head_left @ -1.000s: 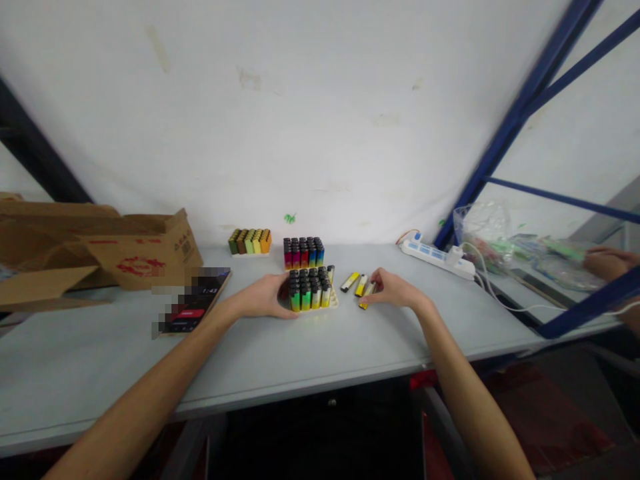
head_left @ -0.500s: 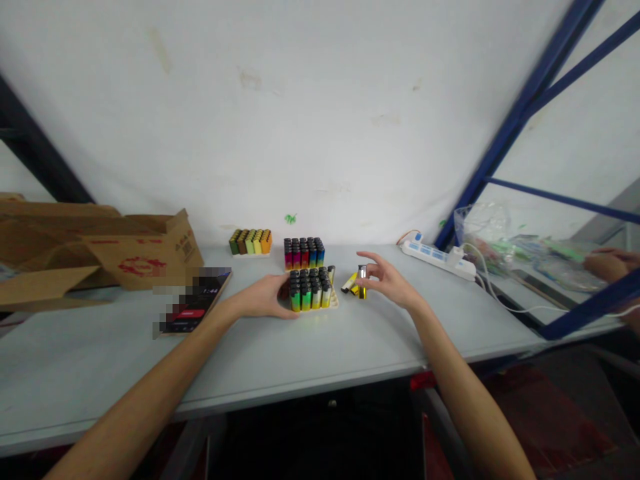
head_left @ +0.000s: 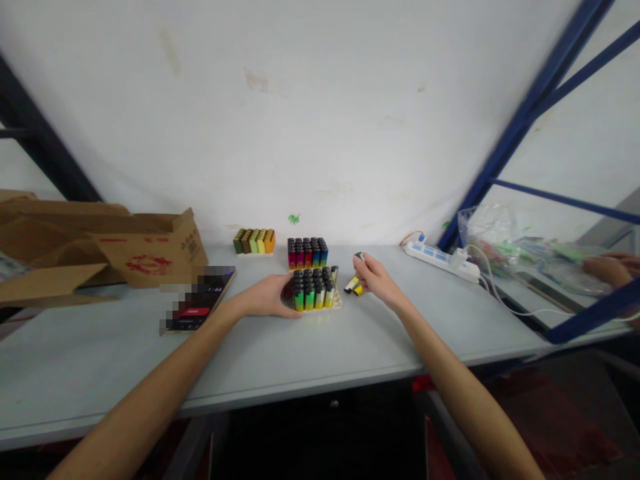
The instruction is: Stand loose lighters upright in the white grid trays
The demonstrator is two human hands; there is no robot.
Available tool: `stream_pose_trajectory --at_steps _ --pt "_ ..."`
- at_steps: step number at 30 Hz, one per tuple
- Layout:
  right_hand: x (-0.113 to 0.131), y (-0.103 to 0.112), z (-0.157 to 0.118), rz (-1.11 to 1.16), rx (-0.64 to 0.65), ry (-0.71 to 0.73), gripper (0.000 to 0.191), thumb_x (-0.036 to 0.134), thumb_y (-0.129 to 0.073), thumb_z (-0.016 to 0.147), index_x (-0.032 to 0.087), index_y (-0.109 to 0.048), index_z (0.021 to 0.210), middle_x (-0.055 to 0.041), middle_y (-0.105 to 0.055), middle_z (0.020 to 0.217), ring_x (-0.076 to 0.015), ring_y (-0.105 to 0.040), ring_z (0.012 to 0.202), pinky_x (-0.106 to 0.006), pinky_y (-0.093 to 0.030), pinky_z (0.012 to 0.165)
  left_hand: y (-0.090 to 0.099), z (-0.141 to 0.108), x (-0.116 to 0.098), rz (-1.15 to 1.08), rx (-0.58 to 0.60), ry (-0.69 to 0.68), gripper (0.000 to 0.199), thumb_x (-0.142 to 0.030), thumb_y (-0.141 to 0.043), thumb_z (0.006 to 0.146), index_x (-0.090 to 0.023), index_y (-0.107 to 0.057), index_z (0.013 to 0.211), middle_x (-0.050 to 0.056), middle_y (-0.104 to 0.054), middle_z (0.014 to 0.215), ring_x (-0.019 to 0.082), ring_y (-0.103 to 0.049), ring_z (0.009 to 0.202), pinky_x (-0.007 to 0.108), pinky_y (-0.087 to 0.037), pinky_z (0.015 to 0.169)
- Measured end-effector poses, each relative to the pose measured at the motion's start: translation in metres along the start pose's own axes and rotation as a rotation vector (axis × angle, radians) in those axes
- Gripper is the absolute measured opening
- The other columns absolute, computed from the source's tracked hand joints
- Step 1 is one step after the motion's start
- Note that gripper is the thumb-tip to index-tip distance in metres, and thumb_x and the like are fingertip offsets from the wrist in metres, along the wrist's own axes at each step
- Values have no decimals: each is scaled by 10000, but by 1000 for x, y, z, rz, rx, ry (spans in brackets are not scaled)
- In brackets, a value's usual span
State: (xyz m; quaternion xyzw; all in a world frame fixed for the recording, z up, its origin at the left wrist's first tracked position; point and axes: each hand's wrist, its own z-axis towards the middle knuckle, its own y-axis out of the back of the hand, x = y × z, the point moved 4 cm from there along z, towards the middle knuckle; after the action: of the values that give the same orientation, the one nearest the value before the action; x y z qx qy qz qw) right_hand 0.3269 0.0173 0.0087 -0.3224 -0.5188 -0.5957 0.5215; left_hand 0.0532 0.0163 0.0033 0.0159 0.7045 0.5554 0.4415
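Note:
My left hand (head_left: 271, 296) is wrapped round the left side of a pale tray (head_left: 338, 301) that holds upright lighters (head_left: 314, 291), green to yellow in front. Several slots at the tray's right end show bare. My right hand (head_left: 375, 277) pinches one lighter (head_left: 359, 256), its top showing above the fingers, to the right of the tray. Below that hand, a couple of yellow lighters (head_left: 351, 285) lie on the table. Behind the tray stands a second block of lighters (head_left: 307, 254), pink, red and blue.
Green, brown and orange lighters (head_left: 255, 242) stand at the back. A phone (head_left: 205, 299) and open cardboard boxes (head_left: 150, 250) are on the left. A power strip (head_left: 443, 260) lies right, near a blue frame (head_left: 500, 150). Beyond it, another person's hands (head_left: 607, 269) are beside plastic bags (head_left: 487, 230).
My right hand has closed its fingers round the lighter and drawn slightly left, lifting it from its upright position. My left hand keeps its place at the tray.

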Motion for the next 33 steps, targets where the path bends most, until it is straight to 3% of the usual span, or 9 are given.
stream_pose_trajectory --at_steps 4,8,15,21,24,27,31,33 --pt "2 11 12 -317 -234 57 637 763 -487 886 229 -315 584 52 -283 540 -93 -300 511 -243 -235 478 1 0 -2 9 -12 -12 701 -572 -827 650 -170 -612 1182 73 -739 1066 261 -682 891 325 -530 776" --pt "-3 11 13 -414 -306 65 621 710 -466 878 241 -273 519 44 -240 511 -92 -250 487 -268 -182 493 1 0 -1 -5 -14 -24 759 -570 -828 643 -176 -607 1253 75 -742 1096 272 -686 919 332 -533 789" --pt "-17 3 6 -495 -250 99 498 543 -432 884 246 -300 507 28 -296 499 -115 -329 481 -260 -205 508 0 1 0 24 -17 3 708 -595 -828 638 -166 -628 1164 70 -743 1046 262 -685 871 318 -532 745" --pt "-17 4 3 -479 -228 106 542 620 -435 937 237 -349 563 33 -354 523 -128 -378 518 -262 -258 523 2 -2 -7 8 -11 -8 789 -573 -811 678 -173 -588 1321 80 -748 1158 297 -699 1004 343 -544 849" --pt "-14 2 -1 -397 -191 126 448 649 -490 953 224 -513 815 48 -471 607 -141 -465 570 -251 -346 547 3 -3 -9 16 -22 -35 805 -584 -807 686 -186 -589 1351 89 -727 1255 319 -682 1106 363 -533 931" --pt "-11 -2 -3 -272 -75 164 398 610 -464 996 230 -522 1097 28 -601 757 -153 -573 658 -269 -465 624 3 -3 -8 7 -15 -46 814 -594 -807 689 -194 -583 1363 86 -714 1293 321 -675 1139 359 -528 955" --pt "-1 -5 -3 -264 -53 330 402 598 -546 968 207 -633 1005 -73 -662 969 -199 -643 904 -331 -542 793 2 -2 -5 28 -26 -32 782 -609 -806 683 -191 -603 1311 75 -748 1157 294 -703 1004 339 -544 862" --pt "2 -4 -3 -294 -84 367 404 596 -621 928 199 -686 948 -80 -658 957 -202 -637 885 -329 -544 783 2 -1 -1 32 -22 -18 768 -614 -811 666 -186 -614 1272 65 -753 1070 275 -701 920 325 -544 792"
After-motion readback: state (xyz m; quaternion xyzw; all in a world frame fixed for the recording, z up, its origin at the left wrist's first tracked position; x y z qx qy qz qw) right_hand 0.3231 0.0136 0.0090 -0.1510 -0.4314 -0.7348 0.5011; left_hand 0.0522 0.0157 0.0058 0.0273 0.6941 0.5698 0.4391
